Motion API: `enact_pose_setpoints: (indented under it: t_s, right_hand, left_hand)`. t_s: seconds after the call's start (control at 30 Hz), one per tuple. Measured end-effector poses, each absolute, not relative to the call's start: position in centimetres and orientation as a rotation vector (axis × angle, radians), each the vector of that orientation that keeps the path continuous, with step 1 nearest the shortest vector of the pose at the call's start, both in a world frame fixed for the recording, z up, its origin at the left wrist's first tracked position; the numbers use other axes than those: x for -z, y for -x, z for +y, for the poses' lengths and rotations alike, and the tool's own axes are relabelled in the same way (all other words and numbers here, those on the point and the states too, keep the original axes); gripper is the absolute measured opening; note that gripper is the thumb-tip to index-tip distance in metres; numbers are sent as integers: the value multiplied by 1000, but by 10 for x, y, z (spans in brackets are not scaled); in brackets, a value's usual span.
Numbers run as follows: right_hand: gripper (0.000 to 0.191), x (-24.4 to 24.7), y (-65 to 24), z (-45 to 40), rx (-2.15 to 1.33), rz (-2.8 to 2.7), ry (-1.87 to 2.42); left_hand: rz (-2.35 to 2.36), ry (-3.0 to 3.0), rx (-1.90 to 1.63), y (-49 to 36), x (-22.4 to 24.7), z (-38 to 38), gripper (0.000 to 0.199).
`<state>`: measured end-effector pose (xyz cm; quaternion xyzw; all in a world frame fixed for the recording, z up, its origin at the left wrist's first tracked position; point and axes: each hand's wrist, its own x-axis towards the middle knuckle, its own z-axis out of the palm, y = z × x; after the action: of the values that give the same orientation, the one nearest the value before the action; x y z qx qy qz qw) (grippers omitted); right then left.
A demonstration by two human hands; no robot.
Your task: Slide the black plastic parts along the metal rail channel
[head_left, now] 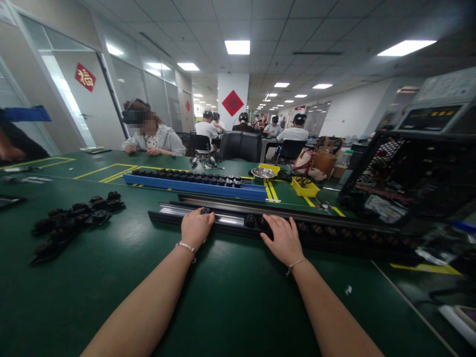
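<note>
A long black rail (167,216) with a shiny metal inner strip lies across the table in front of me. My left hand (196,229) is closed at the rail, its fingertips on a small black module (206,211) that they partly hide. Farther right, my right hand (284,240) rests over the rail with fingers spread, thumb and index finger beside another black module (263,223). One more black module (249,220) sits in the channel between my hands. Several dark modules (330,231) line the rail beyond my right hand.
Loose black modules (76,218) lie in a heap at left. Behind the rail stand a blue rail (193,188) filled with modules, a metal bowl (263,172) and a yellow tray (305,188). An open computer case (401,173) is at right. A person (156,136) sits across the table.
</note>
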<state>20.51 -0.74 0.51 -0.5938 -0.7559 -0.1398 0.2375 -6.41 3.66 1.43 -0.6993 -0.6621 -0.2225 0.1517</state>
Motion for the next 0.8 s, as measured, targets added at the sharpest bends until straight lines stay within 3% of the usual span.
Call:
enact_pose_setpoints:
  t_s: [0.8]
  right_hand:
    - [48, -5, -205, -7, 393, -2069, 1625]
  left_hand:
    - [-1958, 1967, 616, 77, -16, 39, 45]
